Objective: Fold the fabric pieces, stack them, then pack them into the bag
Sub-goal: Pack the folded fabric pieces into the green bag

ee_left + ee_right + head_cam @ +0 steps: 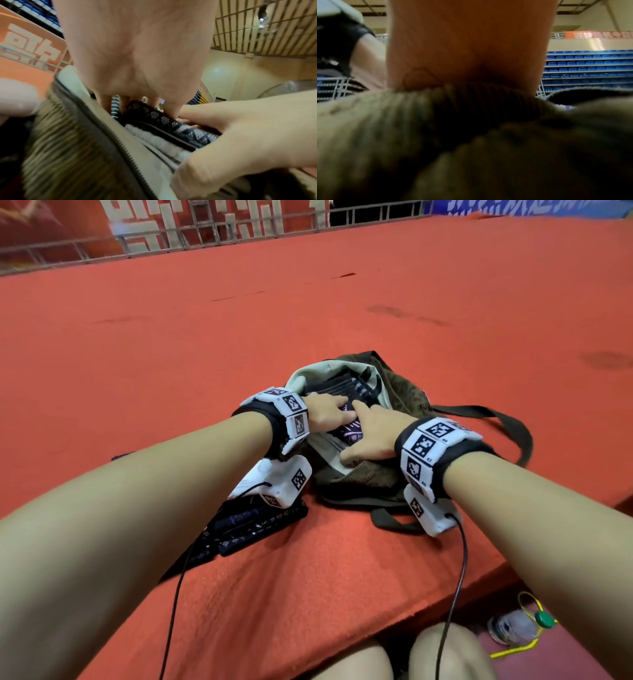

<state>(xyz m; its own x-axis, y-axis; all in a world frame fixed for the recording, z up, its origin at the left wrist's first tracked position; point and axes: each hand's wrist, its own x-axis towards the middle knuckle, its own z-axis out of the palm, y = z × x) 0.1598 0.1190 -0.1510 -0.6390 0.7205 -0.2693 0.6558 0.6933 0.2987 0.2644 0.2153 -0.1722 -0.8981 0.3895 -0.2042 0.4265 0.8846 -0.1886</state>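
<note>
Dead ahead at twelve o'clock, our folded stack (351, 431) sits in the mouth of the bag (407, 392), left hand (325, 412) flat-fingered on top, right hand (373, 436) pinching its six o'clock edge, and we reckon it soft, light and floppy, best gripped across all folds.

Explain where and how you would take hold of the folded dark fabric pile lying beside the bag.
Probably its long near edge, from the person's side: the folded dark fabric pile lies flat on the red surface, its far end under the left wrist camera beside the bag. Slide fingers beneath, thumb on top, so the layers stay together.
</note>
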